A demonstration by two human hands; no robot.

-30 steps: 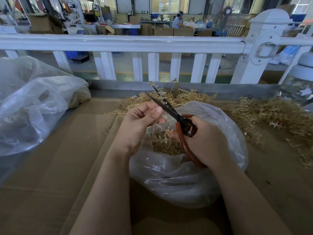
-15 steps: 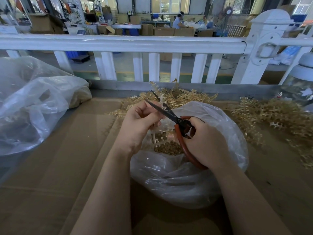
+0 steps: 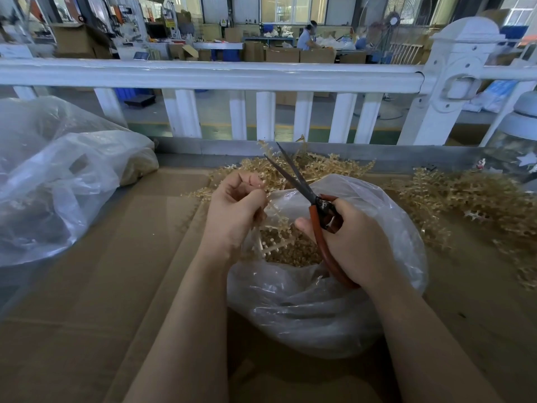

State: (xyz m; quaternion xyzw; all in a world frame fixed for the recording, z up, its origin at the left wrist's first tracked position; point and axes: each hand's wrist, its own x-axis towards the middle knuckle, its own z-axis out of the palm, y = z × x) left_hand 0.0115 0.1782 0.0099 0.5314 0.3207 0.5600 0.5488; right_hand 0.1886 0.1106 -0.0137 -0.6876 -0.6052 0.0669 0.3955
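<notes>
Gold plastic sprig [image 3: 273, 247] is pinched in the curled fingers [image 3: 247, 183] of the left hand [image 3: 232, 216], over the mouth of the clear bag [image 3: 334, 315]. Right hand [image 3: 354, 245] fingers wrap round red-handled scissors [image 3: 315, 205], blades parted, tips pointing away toward the white railing [image 3: 203, 75]. Small gold bits [image 3: 296, 253] lie inside the bag. Bag sits on the cardboard tabletop [image 3: 87, 301]. Loose gold sprigs [image 3: 465, 205] are heaped right of the bag; second plastic bag [image 3: 58, 184] lies far left.

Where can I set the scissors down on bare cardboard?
Bare cardboard for the scissors lies between the large plastic bag at left and the left forearm; more lies right of the right forearm, below the gold sprue pile. Crowded behind the open bag.
</notes>
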